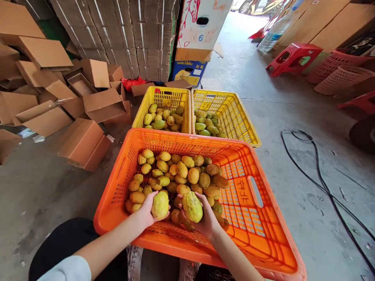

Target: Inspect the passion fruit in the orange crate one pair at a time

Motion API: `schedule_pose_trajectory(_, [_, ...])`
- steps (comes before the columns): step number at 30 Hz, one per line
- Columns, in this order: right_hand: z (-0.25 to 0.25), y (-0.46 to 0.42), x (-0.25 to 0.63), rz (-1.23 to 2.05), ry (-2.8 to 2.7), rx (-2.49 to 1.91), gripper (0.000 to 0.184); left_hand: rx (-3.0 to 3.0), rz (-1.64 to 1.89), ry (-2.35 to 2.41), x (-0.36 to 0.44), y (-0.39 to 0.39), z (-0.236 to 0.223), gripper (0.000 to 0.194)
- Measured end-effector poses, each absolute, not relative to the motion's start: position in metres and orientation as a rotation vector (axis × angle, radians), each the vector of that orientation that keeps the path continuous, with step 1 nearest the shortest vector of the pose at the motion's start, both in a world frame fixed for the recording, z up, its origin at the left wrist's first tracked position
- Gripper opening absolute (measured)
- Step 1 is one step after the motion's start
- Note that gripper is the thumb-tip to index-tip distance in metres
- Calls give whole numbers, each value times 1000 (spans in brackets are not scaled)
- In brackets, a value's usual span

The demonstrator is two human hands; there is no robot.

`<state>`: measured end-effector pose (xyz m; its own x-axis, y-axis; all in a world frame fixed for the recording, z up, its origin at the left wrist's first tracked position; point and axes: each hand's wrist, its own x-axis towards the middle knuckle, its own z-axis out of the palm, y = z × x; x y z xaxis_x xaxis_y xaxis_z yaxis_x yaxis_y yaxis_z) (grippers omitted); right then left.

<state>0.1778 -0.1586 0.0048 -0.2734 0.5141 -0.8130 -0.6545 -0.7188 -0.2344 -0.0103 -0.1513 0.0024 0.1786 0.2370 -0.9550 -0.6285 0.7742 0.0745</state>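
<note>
My left hand (148, 211) is wrapped round a yellow-green papaya (160, 205), held above the near side of the orange crate (281, 218). Level with it, my right hand (207, 218) grips another papaya (192, 207), greener and mottled. A gap separates the two held fruits. Below and beyond my hands, a heap of papayas (181, 170) in yellow, orange and green fills the left and middle of the crate. Bare mesh shows along its right side. My fingers are partly hidden behind the fruits.
Behind the orange crate stand two yellow crates (246, 117) of papayas, side by side. Cardboard boxes (101, 103) lie scattered at left, before stacked flattened cardboard (117, 35). A black cable (319, 173) crosses the floor at right; a red stool (293, 58) stands farther back.
</note>
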Motion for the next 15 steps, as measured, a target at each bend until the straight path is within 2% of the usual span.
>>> schedule_pose_trajectory(2, [5,-161,176,1975,144,-1261,22,-355,646,1262,-11,-153,3,31])
schedule_pose_trajectory(8, [2,-166,172,1947,79,-1346,30,-115,671,1317,-11,-158,1,23])
schedule_pose_trajectory(11, [3,-166,173,1948,102,-1329,23,-169,665,1348,-7,-162,-1,19])
schedule_pose_trajectory(15, [4,-165,173,1953,73,-1277,26,-207,664,1360,-4,-168,-13,15])
